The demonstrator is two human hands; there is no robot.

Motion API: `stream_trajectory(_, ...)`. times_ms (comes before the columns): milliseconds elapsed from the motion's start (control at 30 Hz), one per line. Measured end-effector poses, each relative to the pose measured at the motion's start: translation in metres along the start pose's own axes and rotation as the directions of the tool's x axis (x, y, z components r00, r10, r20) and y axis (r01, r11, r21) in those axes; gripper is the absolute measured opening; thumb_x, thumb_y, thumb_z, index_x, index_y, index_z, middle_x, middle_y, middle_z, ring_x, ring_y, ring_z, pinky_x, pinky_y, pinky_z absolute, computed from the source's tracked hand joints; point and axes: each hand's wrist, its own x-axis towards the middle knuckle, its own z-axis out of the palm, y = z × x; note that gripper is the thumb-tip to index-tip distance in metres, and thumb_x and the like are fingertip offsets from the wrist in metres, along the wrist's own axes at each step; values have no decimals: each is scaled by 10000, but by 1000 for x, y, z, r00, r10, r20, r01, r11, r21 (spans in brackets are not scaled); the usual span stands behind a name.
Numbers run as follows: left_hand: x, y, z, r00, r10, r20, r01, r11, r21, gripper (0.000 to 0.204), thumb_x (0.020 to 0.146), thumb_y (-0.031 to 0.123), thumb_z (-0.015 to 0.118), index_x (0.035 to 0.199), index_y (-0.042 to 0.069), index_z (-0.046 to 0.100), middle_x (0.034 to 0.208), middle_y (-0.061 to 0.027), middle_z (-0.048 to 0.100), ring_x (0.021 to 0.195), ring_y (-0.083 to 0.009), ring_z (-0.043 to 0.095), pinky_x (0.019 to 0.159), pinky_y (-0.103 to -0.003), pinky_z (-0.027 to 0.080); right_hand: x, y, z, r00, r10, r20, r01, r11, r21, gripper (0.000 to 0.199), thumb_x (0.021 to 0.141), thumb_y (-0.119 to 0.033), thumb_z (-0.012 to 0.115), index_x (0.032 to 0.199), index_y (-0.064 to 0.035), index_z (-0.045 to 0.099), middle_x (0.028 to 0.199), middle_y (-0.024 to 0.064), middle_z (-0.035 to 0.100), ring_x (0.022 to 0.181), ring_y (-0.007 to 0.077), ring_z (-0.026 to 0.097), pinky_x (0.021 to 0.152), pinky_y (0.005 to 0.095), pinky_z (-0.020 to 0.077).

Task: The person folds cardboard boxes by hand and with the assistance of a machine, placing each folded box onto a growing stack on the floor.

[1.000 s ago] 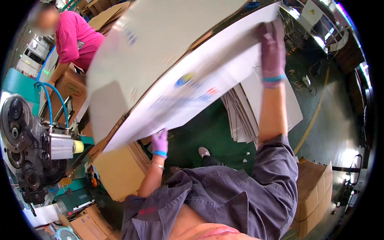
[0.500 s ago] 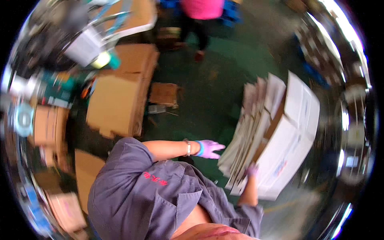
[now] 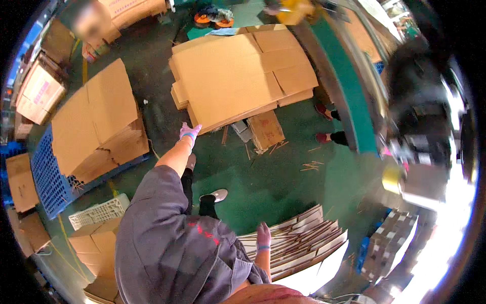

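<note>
My left hand (image 3: 190, 133), in a light purple glove, reaches toward the near-left corner of a stack of flat brown cardboard sheets (image 3: 228, 76). Its thumb and fingers are spread, and nothing is in them; whether it touches the stack I cannot tell. Lower down, my right hand (image 3: 263, 236), gloved the same way, is at the left part of a row of flattened white cartons (image 3: 309, 253) standing on edge. The fingers there look stretched out and hold nothing visible. My sleeve and body hide part of the white cartons.
A second pile of cardboard (image 3: 96, 116) lies on a blue plastic pallet (image 3: 50, 172) to the left. A small brown carton piece (image 3: 266, 130) and wooden sticks lie on the green floor. A green-topped conveyor (image 3: 344, 76) runs at the right, with a person's feet (image 3: 324, 137) beside it.
My view has swung round to the left. My left hand has moved from beside the white cartons to the brown cardboard stack, while the right stays by the white cartons.
</note>
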Motion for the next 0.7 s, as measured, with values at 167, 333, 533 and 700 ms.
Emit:
stream_trajectory(167, 62, 5, 43, 981, -185, 63, 192, 973, -131, 998, 658, 482, 779, 1407, 32, 298, 1424, -233, 336, 1313, -375, 347, 1059, -439, 343, 16, 52, -7, 881, -363, 304, 449, 441, -777, 330, 854, -33, 516, 1178, 23, 550, 1161, 166, 596, 1077, 293, 558, 936, 337, 455)
stream_trajectory(333, 97, 23, 61, 993, -90, 78, 79, 988, 135, 877, 653, 481, 772, 1332, 76, 392, 1354, -190, 442, 1247, -312, 451, 1018, -392, 396, -1, 25, 87, 925, 128, 357, 161, 719, -676, 472, 899, -401, 517, 1226, -63, 560, 1214, 183, 579, 1111, 355, 546, 957, 400, 422)
stream_trajectory(533, 122, 19, -13, 985, 56, 163, -62, 997, 34, 589, 720, 334, 746, 1131, -42, 554, 1075, -203, 633, 1016, -348, 605, 872, -393, 480, 54, -26, 140, 775, -140, 616, 609, 426, -669, 393, 861, -296, 574, 1204, -104, 557, 1173, 197, 588, 978, 399, 591, 862, 454, 484)
stream_trajectory(700, 60, 64, -70, 786, 232, 573, 189, 792, -580, 346, 749, 128, 717, 1052, 2, 607, 973, -113, 665, 834, -220, 648, 672, -357, 538, 64, -213, 172, 719, -616, 322, 623, 366, -691, 651, 731, -340, 696, 1274, -47, 488, 1199, 183, 569, 1099, 379, 534, 943, 457, 435)
